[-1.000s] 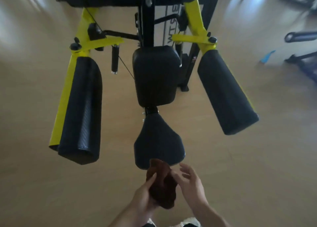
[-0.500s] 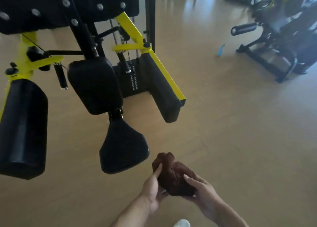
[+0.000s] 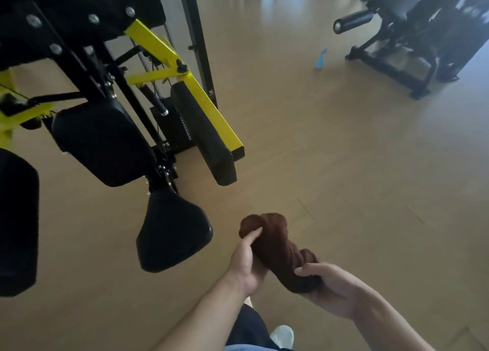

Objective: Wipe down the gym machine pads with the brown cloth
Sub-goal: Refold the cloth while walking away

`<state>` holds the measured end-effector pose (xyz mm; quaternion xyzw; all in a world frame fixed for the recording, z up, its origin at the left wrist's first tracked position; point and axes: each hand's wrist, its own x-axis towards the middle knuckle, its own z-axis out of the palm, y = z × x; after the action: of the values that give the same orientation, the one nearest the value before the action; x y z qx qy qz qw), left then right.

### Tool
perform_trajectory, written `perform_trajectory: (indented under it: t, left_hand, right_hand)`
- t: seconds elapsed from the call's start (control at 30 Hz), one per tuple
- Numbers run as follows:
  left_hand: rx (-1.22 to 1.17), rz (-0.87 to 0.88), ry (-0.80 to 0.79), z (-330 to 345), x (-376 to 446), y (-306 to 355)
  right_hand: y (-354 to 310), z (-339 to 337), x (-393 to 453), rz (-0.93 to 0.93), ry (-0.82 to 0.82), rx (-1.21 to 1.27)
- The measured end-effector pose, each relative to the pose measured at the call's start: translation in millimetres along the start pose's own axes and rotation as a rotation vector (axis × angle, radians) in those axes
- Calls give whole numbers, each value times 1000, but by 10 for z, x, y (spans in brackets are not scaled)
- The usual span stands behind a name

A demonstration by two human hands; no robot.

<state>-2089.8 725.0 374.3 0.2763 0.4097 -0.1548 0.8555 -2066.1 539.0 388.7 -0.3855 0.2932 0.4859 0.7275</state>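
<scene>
Both hands hold the bunched brown cloth (image 3: 280,247) in the air above the wooden floor (image 3: 344,178): the left hand (image 3: 244,264) wraps its upper end with the thumb laid along the top, and the right hand (image 3: 334,288) curls round the lower end from beneath. Cloth and hands hang to the right of the gym machine (image 3: 111,67), touching none of its pads. Nearest them is the black wedge-shaped seat pad (image 3: 172,231), just left of the left hand. Above that sits the back pad (image 3: 103,141), and to its right a long black arm pad (image 3: 201,130) on a yellow bar slopes down toward the viewer. Another arm pad (image 3: 17,221) is cut off by the left edge. Well apart at top right stands a dark second machine (image 3: 412,32), with a small blue object (image 3: 320,59) on the floor beside it. A white shoe (image 3: 283,336) shows at the bottom
</scene>
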Motion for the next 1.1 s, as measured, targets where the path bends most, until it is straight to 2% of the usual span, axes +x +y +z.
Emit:
perform_trajectory:
  t: [0.07, 0.13, 0.27, 0.37, 0.43, 0.5, 0.53, 0.63, 0.73, 0.93, 1.0, 1.1]
  left_hand:
    - [5, 12, -13, 57, 59, 55]
    - [3, 23, 30, 75, 139, 122]
    - [35, 6, 166, -11, 305, 218]
    - [82, -73, 262, -159, 404, 206]
    - [231, -86, 299, -213, 425, 200]
    - [544, 90, 355, -115, 378, 269]
    - [614, 180, 354, -29, 366, 331]
    - [524, 263, 105, 325, 393, 528]
    - [466, 207, -8, 655, 550, 627]
    - [420, 112, -52, 1224, 918, 728]
    - [397, 73, -28, 1452, 1012, 747]
    - [382, 59, 102, 1804, 1211, 731]
  right_hand:
    - [-38, 22, -14, 29, 4, -54]
    - [-109, 97, -28, -33, 25, -81]
    - [-348, 224, 65, -349, 238, -207]
    - [-555, 389, 186, -560, 353, -614]
    - [-678, 508, 271, -632, 412, -947]
    - [-769, 610, 365, -647, 419, -1176]
    - [-807, 640, 418, -646, 401, -1236]
    - [-921, 682, 543, -662, 380, -1370]
    - [-1086, 689, 572, -741, 383, -1376]
    - [-1463, 508, 566, -882, 425, -1250]
    - [-1600, 415, 544, -881, 462, -1269]
    - [-1813, 277, 511, -925, 454, -1287]
